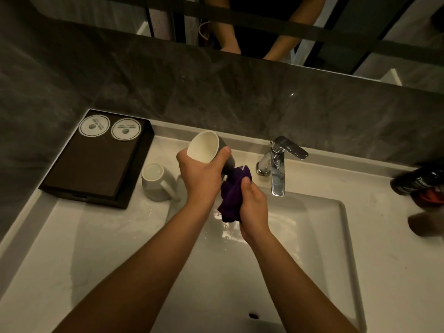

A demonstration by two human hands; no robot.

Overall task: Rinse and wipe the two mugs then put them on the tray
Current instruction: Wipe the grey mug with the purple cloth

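Observation:
My left hand (200, 175) grips a grey mug with a white inside (204, 146), tilted with its mouth toward me, above the left edge of the sink. My right hand (252, 207) holds a bunched purple cloth (231, 200) pressed against the mug's lower outside. A second, white mug (156, 181) stands upside down on the counter just left of my left hand, handle pointing right. The dark tray (96, 169) lies at the back left of the counter, with two round paper coasters (109, 127) at its far end.
A chrome faucet (278, 164) stands behind the white sink basin (312, 236), right of the cloth. A dark bottle (418, 182) lies at the right edge of the counter. The grey stone wall and a mirror rise behind. The counter around the white mug is wet.

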